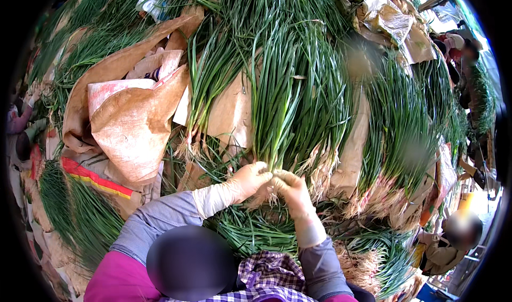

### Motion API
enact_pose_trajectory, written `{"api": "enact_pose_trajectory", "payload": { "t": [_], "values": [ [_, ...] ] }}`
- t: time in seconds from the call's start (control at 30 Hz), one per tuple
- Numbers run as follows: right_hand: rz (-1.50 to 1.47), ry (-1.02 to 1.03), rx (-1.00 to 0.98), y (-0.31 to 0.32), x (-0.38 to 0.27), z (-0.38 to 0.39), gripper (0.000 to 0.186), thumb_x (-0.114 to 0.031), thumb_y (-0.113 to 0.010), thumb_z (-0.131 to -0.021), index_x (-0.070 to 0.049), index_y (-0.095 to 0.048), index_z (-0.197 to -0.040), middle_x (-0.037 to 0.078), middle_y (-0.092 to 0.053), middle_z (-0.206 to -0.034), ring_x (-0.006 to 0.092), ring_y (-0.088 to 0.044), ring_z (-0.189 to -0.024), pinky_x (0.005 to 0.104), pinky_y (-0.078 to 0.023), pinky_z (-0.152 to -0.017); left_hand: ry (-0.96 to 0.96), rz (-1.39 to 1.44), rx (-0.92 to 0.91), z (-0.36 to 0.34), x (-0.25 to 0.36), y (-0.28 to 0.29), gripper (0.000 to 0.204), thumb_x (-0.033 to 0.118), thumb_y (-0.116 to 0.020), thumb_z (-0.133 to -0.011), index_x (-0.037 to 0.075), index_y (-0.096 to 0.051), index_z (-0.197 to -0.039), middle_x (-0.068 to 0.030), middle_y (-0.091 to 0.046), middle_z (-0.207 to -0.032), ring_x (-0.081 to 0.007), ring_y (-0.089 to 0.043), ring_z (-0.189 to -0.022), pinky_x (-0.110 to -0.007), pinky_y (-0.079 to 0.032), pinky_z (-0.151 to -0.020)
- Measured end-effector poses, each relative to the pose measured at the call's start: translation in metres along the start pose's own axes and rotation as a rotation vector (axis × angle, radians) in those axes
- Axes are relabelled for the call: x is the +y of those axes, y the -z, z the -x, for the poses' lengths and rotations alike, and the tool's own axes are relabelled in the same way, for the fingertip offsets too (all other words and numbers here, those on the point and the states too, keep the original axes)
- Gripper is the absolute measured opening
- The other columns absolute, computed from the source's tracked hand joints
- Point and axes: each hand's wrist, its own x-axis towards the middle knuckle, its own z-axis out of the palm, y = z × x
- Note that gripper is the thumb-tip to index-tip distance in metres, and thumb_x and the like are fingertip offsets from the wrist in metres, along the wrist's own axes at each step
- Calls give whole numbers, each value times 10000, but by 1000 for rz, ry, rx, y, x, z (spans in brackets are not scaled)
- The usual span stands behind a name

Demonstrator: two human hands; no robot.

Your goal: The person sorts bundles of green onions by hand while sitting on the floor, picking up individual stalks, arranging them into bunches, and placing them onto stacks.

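Observation:
My left hand (248, 182), in a pale glove, is closed in a pinch at the lower stems of some green onions (274, 148). From the other side my right hand (294, 193), gloved too, pinches the same stems just above their roots. The two hands almost touch, and whitish roots hang below the fingers. The long leaves of these onions point away from me and lie over a large heap of green onions (304, 73), so I cannot tell where the held ones end. More rooty bundles (322, 166) lie right of my right hand.
Crumpled brown paper sacks (133, 126) lie at left, and a brown paper strip (349, 152) lies between onion rows at right. Cut greens (256, 230) lie close before me, a rooty bundle (362, 264) at lower right. Another person (448, 243) sits at the right edge.

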Motion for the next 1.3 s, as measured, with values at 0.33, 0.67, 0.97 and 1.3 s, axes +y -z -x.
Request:
{"api": "enact_pose_trajectory", "payload": {
  "t": [0.33,0.67,0.97,1.3],
  "values": [
    [340,217,446,-21,-1,-37,236,-209,-520,-917,-6,-598,-825,50,-570,-665,121,-478,-565,253,-417,-546,192,723,-226,27,12,10,229,270,-381,-975,89,-485,-878,44,-372,-643,-56,-311,-506,-196,-303,-445],
    [-416,-53,-253,-24,-8,-48,353,-276,-504,-933,-2,-507,-1155,59,-622,-863,83,-538,-666,177,-446,-561,258,781,-381,30,-5,35,369,335,-402,-959,27,-527,-1119,-7,-530,-774,-117,-485,-657,-311,-454,-667],
    [144,-38,9,-61,-9,-60,192,-202,-616,-870,-13,-584,-854,-1,-544,-672,60,-453,-569,208,-356,-487,224,385,-24,44,-16,48,270,343,-442,-951,96,-540,-899,51,-424,-618,-58,-369,-482,-202,-312,-411],
    [98,38,54,5,-4,-15,223,-127,-516,-922,31,-552,-1076,56,-613,-835,95,-577,-659,200,-440,-569,-488,892,-168,143,102,131,260,280,-446,-949,58,-508,-828,56,-397,-494,-35,-355,-354,-176,-339,-287]
  ]
}}
